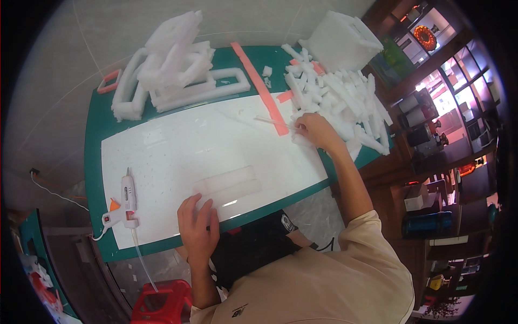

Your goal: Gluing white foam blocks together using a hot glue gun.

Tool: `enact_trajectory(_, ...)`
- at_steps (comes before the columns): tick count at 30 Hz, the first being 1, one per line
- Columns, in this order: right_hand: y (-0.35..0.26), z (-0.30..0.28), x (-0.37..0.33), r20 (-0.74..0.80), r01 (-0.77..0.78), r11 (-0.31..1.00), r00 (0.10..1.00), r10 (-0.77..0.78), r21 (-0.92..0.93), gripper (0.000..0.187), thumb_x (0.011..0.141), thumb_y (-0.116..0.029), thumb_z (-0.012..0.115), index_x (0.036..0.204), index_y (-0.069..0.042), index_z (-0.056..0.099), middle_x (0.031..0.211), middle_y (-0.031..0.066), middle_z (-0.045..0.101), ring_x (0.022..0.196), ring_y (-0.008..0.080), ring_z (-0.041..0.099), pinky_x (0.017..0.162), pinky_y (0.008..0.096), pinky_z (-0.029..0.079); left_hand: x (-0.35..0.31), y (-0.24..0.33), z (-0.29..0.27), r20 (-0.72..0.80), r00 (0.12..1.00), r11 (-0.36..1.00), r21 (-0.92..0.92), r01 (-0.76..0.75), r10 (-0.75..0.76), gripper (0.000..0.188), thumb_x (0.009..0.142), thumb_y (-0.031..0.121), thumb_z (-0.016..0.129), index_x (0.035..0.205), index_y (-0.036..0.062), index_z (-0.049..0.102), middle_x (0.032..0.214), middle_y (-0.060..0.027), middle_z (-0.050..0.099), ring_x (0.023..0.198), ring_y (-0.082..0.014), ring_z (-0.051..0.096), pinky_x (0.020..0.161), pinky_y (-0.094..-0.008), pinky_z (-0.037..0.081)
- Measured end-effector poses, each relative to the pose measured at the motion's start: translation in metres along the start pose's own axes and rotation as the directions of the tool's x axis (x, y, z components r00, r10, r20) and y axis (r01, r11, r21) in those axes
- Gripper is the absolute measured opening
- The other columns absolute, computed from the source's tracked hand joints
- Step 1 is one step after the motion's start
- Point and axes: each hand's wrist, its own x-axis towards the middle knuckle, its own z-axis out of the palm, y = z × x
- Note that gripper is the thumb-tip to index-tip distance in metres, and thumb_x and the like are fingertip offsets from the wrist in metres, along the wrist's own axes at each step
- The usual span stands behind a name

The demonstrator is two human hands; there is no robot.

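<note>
My left hand (199, 224) rests at the near edge of the table, fingers loosely apart, with nothing in it. Just beyond its fingertips two flat whitish foam strips (229, 182) lie side by side on the white board (162, 162). My right hand (318, 131) reaches to the right end of the board, beside the foam pile. Its thumb and fingers are closed together, and what they grip is hard to make out. A thin pale strip (270, 121) runs toward those fingertips, crossing a long pink foam strip (264, 92).
A white glue gun (128, 200) stands at the board's left. White foam frames (178, 70) are stacked at the back left, with a pink frame (109, 81) beside them. Loose foam sticks (340, 97) and a white foam box (342, 40) fill the right. A red stool (162, 302) stands below.
</note>
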Motion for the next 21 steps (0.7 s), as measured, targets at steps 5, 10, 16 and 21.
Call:
enact_trajectory(5,-0.002,-0.013,0.005,-0.038,0.13,0.991,0.991,-0.13,0.016,0.012,0.081,-0.009,0.068,0.09,0.0,0.069,0.088,0.0153,0.067,0.08,0.0283,0.063,0.072,0.0354,0.05,0.0,-0.001,0.001,-0.012,1.0,1.0,-0.031,-0.006,0.005,0.025,0.077,0.0,0.07,0.102,0.002,0.066,0.119,-0.0168,0.058,0.108,-0.0387,0.057,0.09,-0.0455,0.049)
enact_trajectory(10,-0.026,-0.058,0.015,-0.338,0.173,0.958,0.937,-0.088,0.23,0.012,0.088,-0.013,0.066,0.093,-0.002,0.066,0.084,0.0063,0.065,0.076,0.0154,0.06,0.068,0.0271,0.047,0.001,0.0,-0.001,-0.005,1.0,1.0,-0.016,-0.006,0.006,0.025,0.077,0.0,0.07,0.102,0.0024,0.066,0.118,-0.0163,0.059,0.108,-0.0382,0.057,0.09,-0.0451,0.049)
enact_trajectory(16,-0.033,-0.089,0.052,-0.516,0.295,0.796,0.856,0.026,0.529,0.021,0.092,-0.022,0.064,0.101,-0.004,0.067,0.09,0.0058,0.07,0.079,0.0133,0.066,0.072,0.0256,0.051,0.0,-0.001,-0.002,-0.008,1.0,1.0,-0.015,-0.005,0.005,0.026,0.077,0.0,0.071,0.102,0.0028,0.067,0.118,-0.0156,0.059,0.108,-0.0377,0.057,0.089,-0.0446,0.049)
enact_trajectory(21,-0.023,-0.086,0.101,-0.533,0.227,0.821,0.839,0.108,0.524,0.024,0.093,-0.025,0.063,0.104,-0.004,0.067,0.089,0.0065,0.071,0.078,0.0149,0.068,0.069,0.0275,0.051,0.003,0.002,-0.002,0.005,1.0,1.0,-0.022,0.001,0.0,0.025,0.077,0.002,0.071,0.102,0.0021,0.067,0.117,-0.0153,0.059,0.107,-0.0371,0.057,0.089,-0.0442,0.048)
